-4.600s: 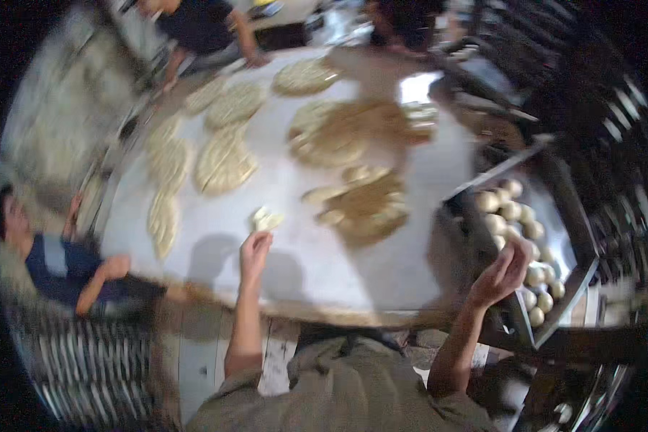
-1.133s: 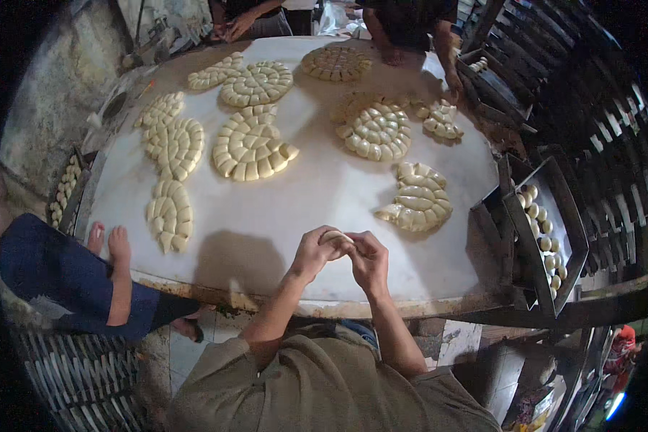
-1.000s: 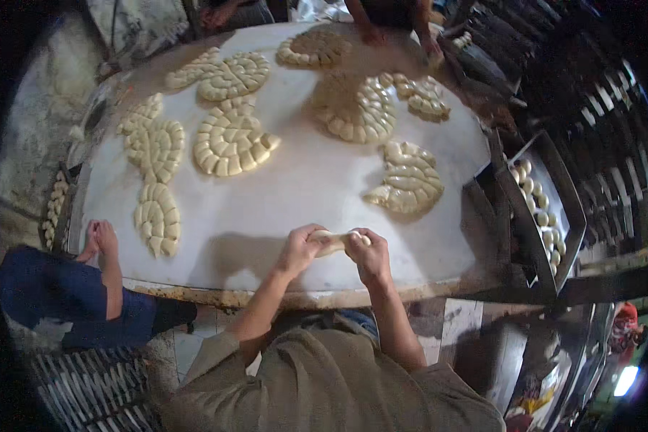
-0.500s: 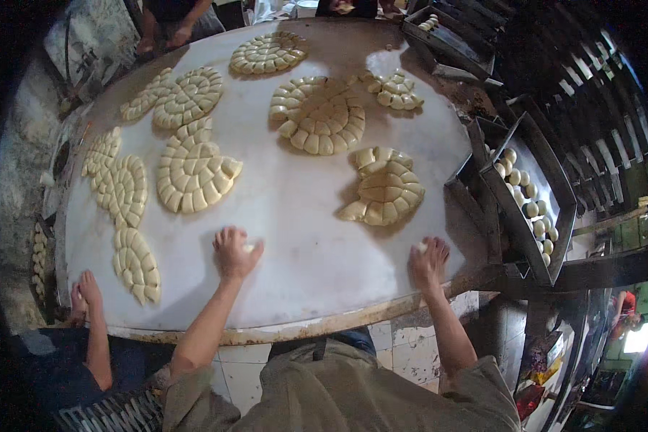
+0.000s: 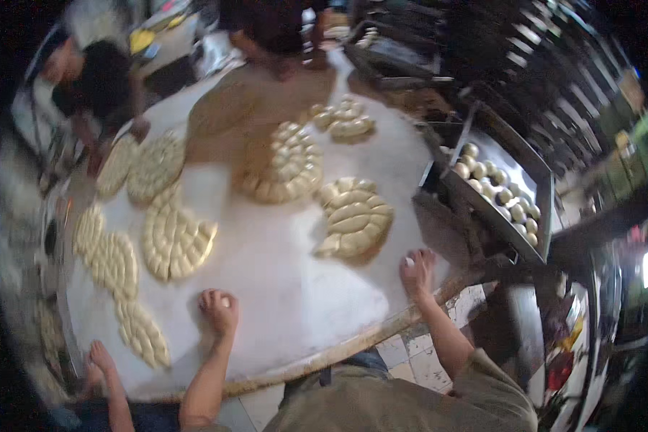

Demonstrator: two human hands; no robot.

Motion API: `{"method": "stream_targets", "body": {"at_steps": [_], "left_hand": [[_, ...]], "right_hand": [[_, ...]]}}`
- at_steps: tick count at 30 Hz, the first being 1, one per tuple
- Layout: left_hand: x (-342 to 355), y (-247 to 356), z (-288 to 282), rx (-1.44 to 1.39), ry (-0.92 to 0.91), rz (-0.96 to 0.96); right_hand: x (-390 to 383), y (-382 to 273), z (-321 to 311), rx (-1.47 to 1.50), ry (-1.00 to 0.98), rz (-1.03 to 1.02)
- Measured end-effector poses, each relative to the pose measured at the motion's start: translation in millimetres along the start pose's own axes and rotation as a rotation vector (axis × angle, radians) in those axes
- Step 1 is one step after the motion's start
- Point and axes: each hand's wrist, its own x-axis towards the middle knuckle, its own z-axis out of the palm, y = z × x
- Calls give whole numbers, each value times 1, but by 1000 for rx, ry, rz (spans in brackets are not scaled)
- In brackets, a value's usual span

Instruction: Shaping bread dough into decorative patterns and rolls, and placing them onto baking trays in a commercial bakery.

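Observation:
Near the table's front edge, my left hand (image 5: 219, 312) has its fingers curled over a small pale dough ball (image 5: 225, 302), which peeks out by the thumb. Farther right, my right hand (image 5: 419, 275) is cupped on another small dough ball (image 5: 410, 262) against the white tabletop (image 5: 273, 309). Beyond my right hand lies a cluster of cut dough pieces (image 5: 356, 219). A rounded slab of segmented dough (image 5: 176, 241) sits beyond my left hand, and a narrow strip of dough pieces (image 5: 144, 333) lies to its left.
More dough clusters (image 5: 295, 165) lie farther back. A metal tray (image 5: 547, 216) of dough balls stands at the right edge. At the left front are a co-worker's hands (image 5: 102, 360); another person (image 5: 101, 86) is at the back left, and one more (image 5: 273, 29) at the far edge.
The view has shifted, so the table sits lower and more of the people behind it shows. My left fingers have drawn in around the dough ball. The far round slab no longer shows.

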Motion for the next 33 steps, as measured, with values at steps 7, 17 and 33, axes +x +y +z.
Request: {"method": "stream_targets", "body": {"at_steps": [7, 17, 33], "left_hand": [[28, 75, 42, -57, -33, -100], [13, 8, 24, 45, -57, -56], [245, 566, 7, -1040, -464, 609]], "right_hand": [[-10, -61, 50, 293, -96, 134], [-2, -4, -18, 82, -109, -38], [-13, 39, -67, 459, -819, -665]]}}
